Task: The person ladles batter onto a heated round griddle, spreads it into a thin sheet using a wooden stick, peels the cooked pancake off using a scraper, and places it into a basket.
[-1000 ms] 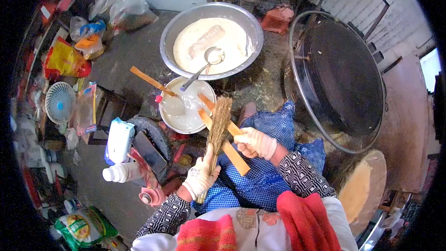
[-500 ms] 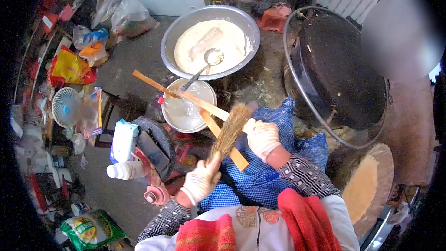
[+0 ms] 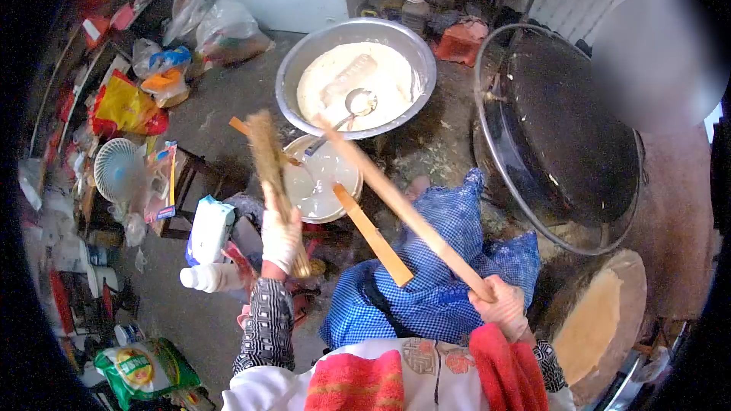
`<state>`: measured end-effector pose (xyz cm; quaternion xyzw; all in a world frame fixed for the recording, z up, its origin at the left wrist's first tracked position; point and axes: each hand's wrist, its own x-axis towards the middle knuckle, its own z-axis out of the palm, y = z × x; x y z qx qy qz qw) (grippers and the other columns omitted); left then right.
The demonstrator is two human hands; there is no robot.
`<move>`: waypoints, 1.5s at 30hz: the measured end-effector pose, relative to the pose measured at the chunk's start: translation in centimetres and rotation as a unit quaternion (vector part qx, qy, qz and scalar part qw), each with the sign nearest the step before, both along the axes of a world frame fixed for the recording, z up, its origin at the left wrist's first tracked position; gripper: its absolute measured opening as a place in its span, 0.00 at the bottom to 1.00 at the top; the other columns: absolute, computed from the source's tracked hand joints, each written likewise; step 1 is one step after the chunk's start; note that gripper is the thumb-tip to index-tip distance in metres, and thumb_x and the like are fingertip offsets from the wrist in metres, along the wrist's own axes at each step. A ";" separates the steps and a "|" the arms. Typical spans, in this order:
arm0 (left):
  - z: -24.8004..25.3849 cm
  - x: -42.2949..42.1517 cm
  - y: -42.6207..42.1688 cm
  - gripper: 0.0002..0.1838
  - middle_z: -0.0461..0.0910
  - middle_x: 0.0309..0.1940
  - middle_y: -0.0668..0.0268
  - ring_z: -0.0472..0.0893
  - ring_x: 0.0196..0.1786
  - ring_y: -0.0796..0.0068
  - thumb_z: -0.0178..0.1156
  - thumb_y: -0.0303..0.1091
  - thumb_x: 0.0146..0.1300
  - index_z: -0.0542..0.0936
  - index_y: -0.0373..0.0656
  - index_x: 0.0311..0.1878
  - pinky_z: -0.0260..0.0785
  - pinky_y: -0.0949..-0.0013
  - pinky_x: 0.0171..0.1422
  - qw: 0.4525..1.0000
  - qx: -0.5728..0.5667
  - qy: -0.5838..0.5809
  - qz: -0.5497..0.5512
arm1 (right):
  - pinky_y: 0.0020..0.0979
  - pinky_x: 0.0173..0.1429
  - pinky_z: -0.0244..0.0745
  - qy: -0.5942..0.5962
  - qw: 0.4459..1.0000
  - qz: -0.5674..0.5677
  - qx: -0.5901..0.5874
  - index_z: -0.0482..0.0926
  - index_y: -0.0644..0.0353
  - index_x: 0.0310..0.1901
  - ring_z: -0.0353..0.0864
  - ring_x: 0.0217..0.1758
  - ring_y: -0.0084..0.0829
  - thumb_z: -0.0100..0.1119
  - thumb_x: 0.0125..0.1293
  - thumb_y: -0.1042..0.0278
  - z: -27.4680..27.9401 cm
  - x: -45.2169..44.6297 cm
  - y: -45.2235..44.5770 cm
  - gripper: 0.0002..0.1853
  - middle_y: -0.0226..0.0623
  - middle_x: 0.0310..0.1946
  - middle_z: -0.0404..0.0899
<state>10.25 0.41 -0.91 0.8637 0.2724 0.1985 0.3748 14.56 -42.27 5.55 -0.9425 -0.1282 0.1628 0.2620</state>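
Observation:
A straw brush (image 3: 268, 156) is gripped in my gloved left hand (image 3: 280, 243), bristles up beside the bucket's left side. My gloved right hand (image 3: 500, 307) is closed around the lower end of a long wooden stick (image 3: 415, 221), which slants up-left over the blue checked cloth on my lap (image 3: 449, 213). The stick's far end is blurred near the basin. A flat wooden slat (image 3: 375, 237) leans from the white bucket (image 3: 355, 196) of cloudy liquid. Behind it stands a metal basin (image 3: 423, 95) of pale batter (image 3: 320, 68) with a ladle (image 3: 360, 103) in it.
A large dark round griddle (image 3: 575, 129) with a metal rim stands at right. Below it, a thin flatbread (image 3: 590, 327) lies on a round board. At left are a white bottle (image 3: 209, 278), a wipes pack (image 3: 211, 228), a basket (image 3: 116, 170) and several plastic bags.
My left hand has moved up and left with the brush, away from the stick. My right hand has drawn back down and right, still holding the stick. The view has shifted slightly.

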 end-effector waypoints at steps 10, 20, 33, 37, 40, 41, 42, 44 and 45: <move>-16.5 6.7 5.2 0.45 0.69 0.62 0.42 0.71 0.63 0.42 0.62 0.41 0.61 0.51 0.38 0.75 0.62 0.52 0.70 0.973 0.177 0.135 0.064 | 0.25 0.24 0.73 0.128 0.914 -0.214 0.319 0.73 0.63 0.50 0.77 0.22 0.21 0.55 0.67 0.69 -0.6 -1.0 0.7 0.12 0.32 0.23 0.78; -7.8 20.3 -3.7 0.36 0.70 0.53 0.51 0.70 0.50 0.55 0.62 0.42 0.63 0.57 0.37 0.68 0.60 0.61 0.56 0.978 -0.043 0.029 -0.202 | 0.28 0.18 0.63 0.015 0.472 -0.558 0.682 0.71 0.51 0.39 0.66 0.16 0.20 0.58 0.71 0.60 -11.8 -3.3 -14.6 0.08 0.26 0.18 0.69; -8.5 26.0 -6.6 0.22 0.71 0.38 0.63 0.67 0.32 0.73 0.60 0.38 0.67 0.67 0.41 0.59 0.59 0.72 0.34 0.823 -0.525 0.167 -0.135 | 0.28 0.27 0.74 -0.114 0.788 -0.531 0.290 0.75 0.60 0.43 0.75 0.24 0.22 0.59 0.70 0.62 -9.6 -9.7 -11.8 0.10 0.31 0.24 0.76; -9.7 21.6 0.9 0.17 0.71 0.34 0.66 0.66 0.27 0.78 0.60 0.36 0.68 0.70 0.42 0.56 0.59 0.75 0.27 0.761 -0.639 0.105 -0.041 | 0.32 0.32 0.75 -0.024 0.836 -0.508 0.206 0.77 0.62 0.45 0.77 0.28 0.27 0.61 0.66 0.65 -10.0 -9.9 -13.6 0.11 0.35 0.27 0.79; -10.3 17.9 1.6 0.14 0.71 0.30 0.69 0.65 0.23 0.82 0.59 0.35 0.69 0.72 0.43 0.54 0.59 0.78 0.22 0.718 -0.693 0.068 0.008 | 0.28 0.23 0.70 -0.035 0.807 -0.525 0.268 0.74 0.59 0.42 0.73 0.21 0.24 0.56 0.67 0.70 -15.6 -11.2 -15.1 0.05 0.30 0.22 0.73; -10.0 18.0 0.7 0.13 0.71 0.29 0.70 0.65 0.21 0.83 0.59 0.35 0.69 0.73 0.43 0.53 0.58 0.79 0.20 0.710 -0.701 0.064 0.002 | 0.26 0.20 0.68 -0.017 0.761 -0.552 0.341 0.72 0.59 0.43 0.71 0.20 0.22 0.56 0.68 0.69 -13.3 -10.5 -14.3 0.06 0.28 0.20 0.70; -9.5 18.4 -0.2 0.12 0.71 0.28 0.71 0.65 0.20 0.85 0.59 0.35 0.69 0.73 0.44 0.52 0.58 0.79 0.18 0.709 -0.703 0.061 -0.007 | 0.26 0.20 0.67 -0.027 0.731 -0.560 0.389 0.70 0.59 0.43 0.70 0.18 0.21 0.56 0.69 0.67 -12.8 -9.7 -14.1 0.07 0.27 0.20 0.69; -2.9 18.5 -2.9 0.13 0.70 0.28 0.70 0.64 0.19 0.86 0.56 0.38 0.72 0.71 0.48 0.55 0.57 0.81 0.17 0.778 -0.620 0.047 -0.088 | 0.25 0.18 0.66 -0.026 0.768 -0.507 0.390 0.69 0.57 0.43 0.68 0.17 0.20 0.56 0.69 0.65 -12.8 -9.6 -15.1 0.08 0.26 0.20 0.68; -3.1 19.5 -2.3 0.13 0.69 0.27 0.71 0.64 0.19 0.86 0.55 0.37 0.71 0.70 0.48 0.55 0.57 0.81 0.17 0.807 -0.579 0.053 -0.100 | 0.26 0.21 0.65 -0.069 0.794 -0.503 0.335 0.69 0.58 0.41 0.68 0.16 0.22 0.58 0.65 0.68 -15.4 -10.3 -16.4 0.08 0.26 0.21 0.69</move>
